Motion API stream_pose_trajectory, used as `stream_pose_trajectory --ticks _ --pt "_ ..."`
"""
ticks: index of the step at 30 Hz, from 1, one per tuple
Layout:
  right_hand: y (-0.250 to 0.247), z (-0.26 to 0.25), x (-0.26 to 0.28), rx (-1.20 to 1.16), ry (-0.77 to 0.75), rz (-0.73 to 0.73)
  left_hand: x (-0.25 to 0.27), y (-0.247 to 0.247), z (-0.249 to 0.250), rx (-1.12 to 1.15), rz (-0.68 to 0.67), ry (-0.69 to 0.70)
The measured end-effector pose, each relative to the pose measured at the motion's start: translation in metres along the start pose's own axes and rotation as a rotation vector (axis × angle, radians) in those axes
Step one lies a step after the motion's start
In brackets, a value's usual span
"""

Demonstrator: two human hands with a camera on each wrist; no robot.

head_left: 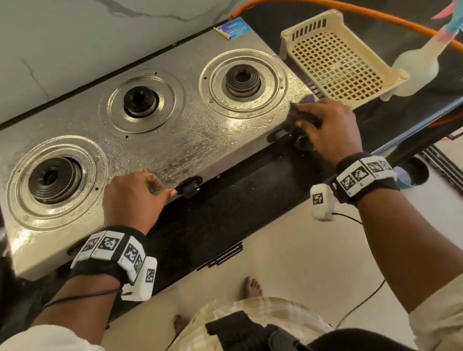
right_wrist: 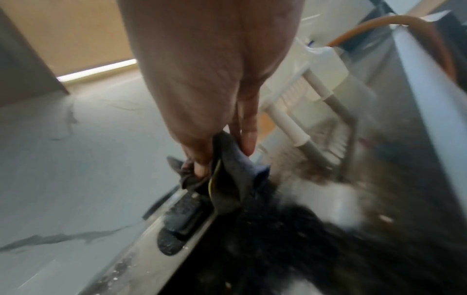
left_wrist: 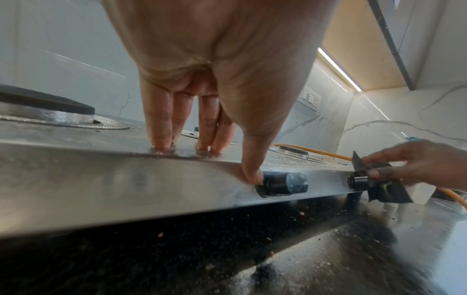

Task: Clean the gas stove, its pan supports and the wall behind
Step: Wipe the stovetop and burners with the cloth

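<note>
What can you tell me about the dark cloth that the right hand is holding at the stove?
The dark grey cloth is thin, soft fabric, crumpled and folded, with a yellowish edge showing in one fold. The right hand pinches it between thumb and fingers at the right front corner of the steel three-burner gas stove. It hangs over the stove's front edge, against the right black control knob, with loose corners sticking up and down. Whether it is wet cannot be told.

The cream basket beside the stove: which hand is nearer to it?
Right. The right hand, gripping a dark cloth, is just in front of the basket. The left hand rests on the stove near the middle knob.
</note>
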State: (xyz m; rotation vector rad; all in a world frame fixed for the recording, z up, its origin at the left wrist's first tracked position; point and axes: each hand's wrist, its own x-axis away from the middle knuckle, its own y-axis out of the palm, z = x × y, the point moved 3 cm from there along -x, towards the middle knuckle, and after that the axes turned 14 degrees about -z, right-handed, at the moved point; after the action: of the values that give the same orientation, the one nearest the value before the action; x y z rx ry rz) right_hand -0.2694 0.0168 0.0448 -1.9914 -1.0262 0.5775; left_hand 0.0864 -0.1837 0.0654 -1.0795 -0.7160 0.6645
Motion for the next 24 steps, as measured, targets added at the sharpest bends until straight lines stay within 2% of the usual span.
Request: stream_pose_trajectory --ticks 3,6,10,13,15,17,19,22,24 --pt "0.002 -0.042 -0.012 0.141 -0.162 -0.187 0.001 0.0 0.0 0.0 0.009 0.009" --pt "0.031 -0.097 -0.013 0.209 -0.329 -0.33 0.003 0.0 0.001 0.006 0.022 0.008" --pt "0.083 -0.148 0.007 0.106 -0.451 -0.322 0.006 -0.002 0.001 0.034 0.042 -0.02" --pt "0.099 -0.162 0.016 0.063 -0.514 -0.363 0.012 -0.004 0.0 0.04 0.038 -0.009" --pt "0.093 -0.165 0.016 -0.039 -0.5 -0.353 0.016 -0.008 -0.004 0.072 0.008 0.024" --pt "0.076 -0.156 0.01 -0.174 -0.42 -0.27 0.021 -0.01 -0.013 0.181 -0.049 0.053" --pt "0.058 -0.149 0.0 -0.238 -0.314 -0.221 0.032 -0.015 -0.033 0.257 -0.045 0.047" --pt "0.046 -0.149 -0.015 -0.214 -0.251 -0.238 0.054 -0.024 -0.077 0.21 0.081 -0.051" --pt "0.057 -0.168 -0.017 -0.192 -0.303 -0.31 0.07 -0.027 -0.113 0.244 0.141 -0.228"
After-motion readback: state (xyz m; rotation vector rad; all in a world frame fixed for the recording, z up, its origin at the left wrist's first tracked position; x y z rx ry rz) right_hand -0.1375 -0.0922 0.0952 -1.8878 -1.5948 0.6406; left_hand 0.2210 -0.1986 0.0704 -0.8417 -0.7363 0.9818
